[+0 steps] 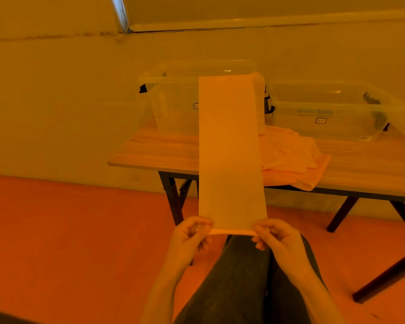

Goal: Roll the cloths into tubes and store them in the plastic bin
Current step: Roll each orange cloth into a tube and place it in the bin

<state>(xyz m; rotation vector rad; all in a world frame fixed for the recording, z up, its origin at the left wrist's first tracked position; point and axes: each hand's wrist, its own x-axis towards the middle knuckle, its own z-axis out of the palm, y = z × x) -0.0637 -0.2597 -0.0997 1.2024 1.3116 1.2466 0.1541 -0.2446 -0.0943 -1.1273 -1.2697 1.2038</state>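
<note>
- The left hand [190,235] and the right hand [275,237] each pinch 1 near corner of a long folded cloth [229,148], thumbs and fingers curled tight on the fabric — a narrow, closed hold at both ends of the short edge.
- The near edge between the hands already shows a thin turned-over lip; in my judgement this is the first turn of the roll, and holding both corners keeps that turn square.
- The cloth's long axis runs straight away from the person, from the hands above the lap toward the table [154,150]. The far short end points at the bins; whether it rests on the table or hangs in air cannot be told.
- 2 clear plastic bins stand at the back of the table: the left bin [171,108] is partly hidden by the strip, and the right bin [332,113] is beside it.
- A pile of cloths [290,160] lies in front of the bins, overhanging the table's front edge — probably the stock waiting to be rolled.
</note>
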